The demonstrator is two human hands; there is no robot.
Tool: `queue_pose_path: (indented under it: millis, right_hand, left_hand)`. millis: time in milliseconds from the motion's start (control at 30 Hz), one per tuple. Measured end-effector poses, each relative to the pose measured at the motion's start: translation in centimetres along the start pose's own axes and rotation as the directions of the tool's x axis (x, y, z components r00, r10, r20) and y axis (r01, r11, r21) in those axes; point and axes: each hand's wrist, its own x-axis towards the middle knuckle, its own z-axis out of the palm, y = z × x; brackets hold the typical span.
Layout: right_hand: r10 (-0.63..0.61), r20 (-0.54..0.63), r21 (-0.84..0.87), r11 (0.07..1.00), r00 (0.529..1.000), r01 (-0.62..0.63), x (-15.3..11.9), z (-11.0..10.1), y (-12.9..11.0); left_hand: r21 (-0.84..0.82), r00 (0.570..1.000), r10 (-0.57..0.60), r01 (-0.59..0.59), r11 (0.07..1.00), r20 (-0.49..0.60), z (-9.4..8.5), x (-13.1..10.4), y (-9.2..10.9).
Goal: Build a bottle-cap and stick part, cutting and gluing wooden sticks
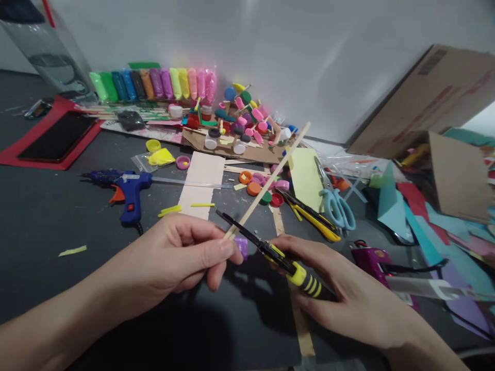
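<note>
Pinching the low end of a thin wooden stick (273,180), the left hand (189,252) has its thumb and fingers pressed together, so that grip is closed tight on the wood. The stick leans up and to the right, over the middle of the dark gray worktop (34,221). The right hand (340,288) has its grip curled around the yellow and black handle of a hand tool (305,281). The tool's long, thin, black end crosses the stick just above the left fingers. I cannot tell if it is squeezing the stick or only lying across it. A purple cap (243,248) peeks out just behind the left fingertips. To the left is a blue glue gun (133,188), with a clear glue stick (174,182) poking out of its back and over a pale flat strip (199,167). Past the hands sits a bunch of bottle caps (254,189) in orange, pink, green and red. To the right of them are a yellow cutter knife (325,228) and light blue scissors (336,206), near a sheet of pale yellow paper (307,178). Farther back, a row of bright clay packs (154,85) stands by the white wall (290,62). On the far left, a black phone (58,136) lies on red paper (11,147).
</note>
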Motion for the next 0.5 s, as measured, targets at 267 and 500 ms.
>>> queue_pose_path:
  millis: [267,500]
  right_hand:
    - [0.008,0.024,0.033,0.999,1.000,-0.009,-0.07,-0.21,-0.45]
    - [-0.020,-0.018,-0.064,0.998,1.000,0.019,-0.25,0.13,-0.51]
  left_hand:
    - [0.048,1.000,0.008,-0.007,0.999,-0.011,-0.02,0.02,-0.21]
    - [0.082,1.000,0.009,-0.007,0.997,-0.022,0.01,-0.06,-0.28]
